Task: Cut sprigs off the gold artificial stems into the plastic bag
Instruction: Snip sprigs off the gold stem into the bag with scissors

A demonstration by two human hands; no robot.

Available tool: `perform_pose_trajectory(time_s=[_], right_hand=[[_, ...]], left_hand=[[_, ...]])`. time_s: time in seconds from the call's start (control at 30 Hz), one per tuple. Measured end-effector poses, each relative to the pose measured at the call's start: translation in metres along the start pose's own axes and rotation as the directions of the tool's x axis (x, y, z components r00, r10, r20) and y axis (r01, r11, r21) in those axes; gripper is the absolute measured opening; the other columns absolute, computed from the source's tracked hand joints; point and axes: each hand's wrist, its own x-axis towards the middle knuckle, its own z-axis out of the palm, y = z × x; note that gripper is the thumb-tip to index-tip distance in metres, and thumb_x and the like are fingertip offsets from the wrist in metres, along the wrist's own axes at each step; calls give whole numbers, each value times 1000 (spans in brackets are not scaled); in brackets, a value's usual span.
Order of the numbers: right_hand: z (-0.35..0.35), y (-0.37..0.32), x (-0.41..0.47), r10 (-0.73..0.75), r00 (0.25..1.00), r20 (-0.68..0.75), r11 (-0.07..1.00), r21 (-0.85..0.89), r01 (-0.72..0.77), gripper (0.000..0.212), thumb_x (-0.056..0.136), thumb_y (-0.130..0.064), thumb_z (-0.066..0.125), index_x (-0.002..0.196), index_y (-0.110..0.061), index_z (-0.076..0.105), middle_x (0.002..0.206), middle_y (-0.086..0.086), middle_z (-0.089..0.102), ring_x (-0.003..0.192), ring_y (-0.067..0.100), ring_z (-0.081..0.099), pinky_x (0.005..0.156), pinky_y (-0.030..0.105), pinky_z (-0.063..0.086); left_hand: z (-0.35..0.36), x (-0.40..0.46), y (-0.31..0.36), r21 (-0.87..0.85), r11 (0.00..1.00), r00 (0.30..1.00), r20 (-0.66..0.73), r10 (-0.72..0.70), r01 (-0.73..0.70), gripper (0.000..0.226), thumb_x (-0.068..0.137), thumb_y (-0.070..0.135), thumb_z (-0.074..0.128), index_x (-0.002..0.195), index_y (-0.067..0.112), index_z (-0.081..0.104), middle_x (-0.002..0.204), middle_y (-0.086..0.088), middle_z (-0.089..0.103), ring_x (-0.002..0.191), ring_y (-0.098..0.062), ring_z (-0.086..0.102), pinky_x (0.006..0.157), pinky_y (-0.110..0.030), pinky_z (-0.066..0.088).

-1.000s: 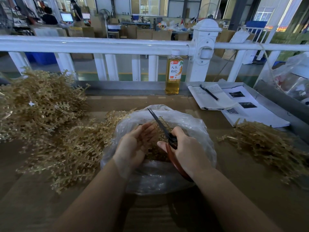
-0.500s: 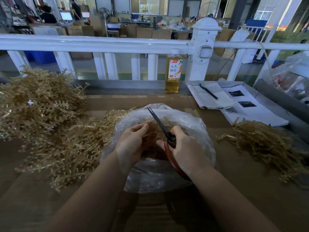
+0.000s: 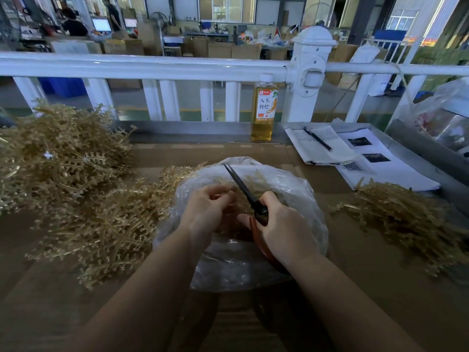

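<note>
**Cutting under way, most of the stock untouched**

Brown counter (image 3: 380,288) stretched across the near view, and both forearms reached over it into the plastic bag (image 3: 299,252), which sat open just in front of the person. The right hand (image 3: 284,229) gripped the red handles of the scissors (image 3: 247,193), whose dark blades pointed up and away over the bag's mouth, nearly together. The left hand (image 3: 205,212) had its fingers curled and bunched close beside the blades; it probably pinched a gold stem, though the piece itself was too small and blurred to make out. Gold cuttings (image 3: 258,181) lay inside the bag, showing dimly through the film, so some sprigs had already been cut.

Left of the bag and touching it lay a wide heap of gold artificial stems (image 3: 101,224), with a taller mound (image 3: 55,153) behind it. A smaller, flatter pile of gold pieces (image 3: 411,219) lay well apart to the right; whether those were finished stalks or waiting stock I could not tell. Judged by the heaps, the job seemed early to midway, with far more left than done.

Farther back stood a bottle of amber drink (image 3: 264,110), an open notebook (image 3: 322,146) with a pen (image 3: 318,139) on it, printed sheets (image 3: 396,174), then the white railing (image 3: 152,64) and the workshop beyond.
</note>
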Motion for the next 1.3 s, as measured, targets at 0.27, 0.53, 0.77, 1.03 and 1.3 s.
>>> perform_pose_trajectory(time_s=[0.27, 0.53, 0.77, 1.03, 1.3], right_hand=[[1, 1, 1, -17, 999, 35, 999, -33, 19, 35, 86, -58, 58, 100, -28, 47, 89, -6, 66, 84, 17, 64, 67, 30, 48], [-1, 1, 0, -39, 998, 47, 999, 24, 38, 33, 84, -58, 61, 91, -32, 43, 73, -13, 56, 71, 9, 57, 58, 22, 39], [-8, -2, 0, -49, 987, 151, 998, 39, 43, 36, 85, -64, 54, 96, -32, 41, 86, -8, 61, 81, 14, 60, 73, 35, 50], [-11, -3, -3, -68, 972, 225, 997, 51, 58, 39, 84, -66, 51, 100, -33, 38, 93, -6, 56, 89, 13, 56, 81, 36, 49], [-7, -4, -2, -74, 970, 230, 997, 29, 70, 44, 83, -65, 54, 103, -29, 38, 98, -1, 55, 97, 18, 52, 83, 35, 44]], left_hand=[[-1, 5, -5, -312, 945, 993, 97, -74, 101, 29, 81, -15, 57, 104, 2, 62, 82, -12, 73, 73, -24, 72, 56, -29, 56], [3, 7, -12, -372, 928, 998, -42, -47, 28, 22, 89, -9, 53, 78, 11, 54, 78, -6, 63, 63, -12, 67, 54, -21, 54], [1, 11, -8, -570, 819, 990, -66, -129, 68, 23, 88, -10, 53, 81, 12, 51, 71, -5, 63, 58, -10, 67, 51, -20, 54], [3, 15, -6, -624, 780, 981, -124, -150, 40, 22, 89, -12, 48, 85, 10, 50, 78, -7, 58, 71, -17, 61, 53, -22, 57], [6, 14, -3, -634, 774, 972, -188, -144, -8, 25, 89, -14, 47, 81, 9, 50, 77, -8, 57, 73, -19, 60, 58, -24, 57]])
